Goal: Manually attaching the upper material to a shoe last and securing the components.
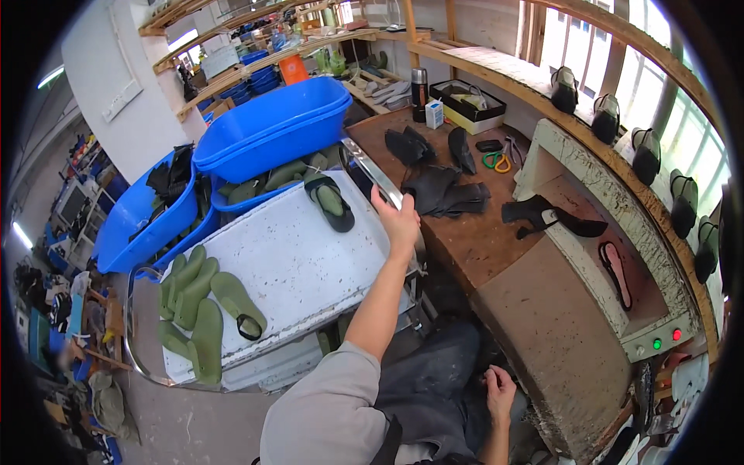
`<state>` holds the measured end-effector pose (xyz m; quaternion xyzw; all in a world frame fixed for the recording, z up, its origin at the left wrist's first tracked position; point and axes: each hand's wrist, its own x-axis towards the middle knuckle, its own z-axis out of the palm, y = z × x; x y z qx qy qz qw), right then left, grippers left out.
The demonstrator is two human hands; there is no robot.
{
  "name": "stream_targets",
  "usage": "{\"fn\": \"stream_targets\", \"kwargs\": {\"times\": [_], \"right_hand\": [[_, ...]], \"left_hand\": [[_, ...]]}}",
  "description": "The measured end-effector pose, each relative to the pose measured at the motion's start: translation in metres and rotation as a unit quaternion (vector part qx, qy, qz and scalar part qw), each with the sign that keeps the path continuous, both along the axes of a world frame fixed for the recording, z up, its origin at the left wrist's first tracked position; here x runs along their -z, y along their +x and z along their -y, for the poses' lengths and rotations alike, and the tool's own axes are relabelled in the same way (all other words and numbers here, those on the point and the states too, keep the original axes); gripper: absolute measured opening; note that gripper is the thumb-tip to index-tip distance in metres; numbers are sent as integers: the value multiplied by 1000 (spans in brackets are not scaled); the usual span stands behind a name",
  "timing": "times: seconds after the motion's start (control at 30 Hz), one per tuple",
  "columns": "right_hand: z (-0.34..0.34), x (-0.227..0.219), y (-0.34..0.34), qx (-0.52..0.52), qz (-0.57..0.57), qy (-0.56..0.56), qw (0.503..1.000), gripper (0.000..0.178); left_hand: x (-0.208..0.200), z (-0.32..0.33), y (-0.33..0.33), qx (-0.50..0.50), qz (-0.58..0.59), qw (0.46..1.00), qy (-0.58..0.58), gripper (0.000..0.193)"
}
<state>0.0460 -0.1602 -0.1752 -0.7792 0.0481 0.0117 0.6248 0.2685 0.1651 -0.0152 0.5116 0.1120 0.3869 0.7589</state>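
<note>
My left hand [398, 223] is closed on the metal rail [372, 167] along the right edge of a white-topped cart [287, 263]. Just left of it, a green shoe last with a black upper [329, 203] lies on the cart. Several bare green shoe lasts [194, 294] are grouped at the cart's near left, beside a last with a black band at its end [239, 304]. Low by my right thigh is my right hand [500, 394], its fingers curled together; what they hold, if anything, is hidden.
Blue tubs [271, 128] with lasts and black pieces stand behind the cart. The brown workbench [457, 240] at right carries black shoe uppers [446, 192], scissors [497, 160] and a thermos [419, 93]. A box-like machine [612, 256] and a shelf of black shoes [645, 155] stand beyond.
</note>
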Motion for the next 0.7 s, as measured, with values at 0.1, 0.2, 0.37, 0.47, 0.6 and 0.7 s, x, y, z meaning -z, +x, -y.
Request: {"fn": "stream_targets", "kwargs": {"times": [0.1, 0.2, 0.37, 0.47, 0.6, 0.7], "right_hand": [[-9, 5, 6, -21, -18, 37, 999, 23], [-20, 5, 7, -24, -29, 61, 997, 24], [-11, 17, -11, -19, -29, 79, 996, 25], [-12, 28, -26, -11, -57, 151, 987, 24], [-17, 31, -37, -23, -71, 115, 991, 22], [-47, 9, -36, -65, -55, 94, 992, 21]], "left_hand": [[2, -15, 4, -2, -29, 1000, 7, 77], [14, -33, 0, -107, -47, 958, 261, 78], [9, -104, -174, -346, -229, 726, 549, 78], [12, -177, -294, -493, -440, 590, 465, 81], [59, -232, -315, -173, -417, 883, 132, 81], [99, -255, -293, -258, -390, 838, 282, 72]]}}
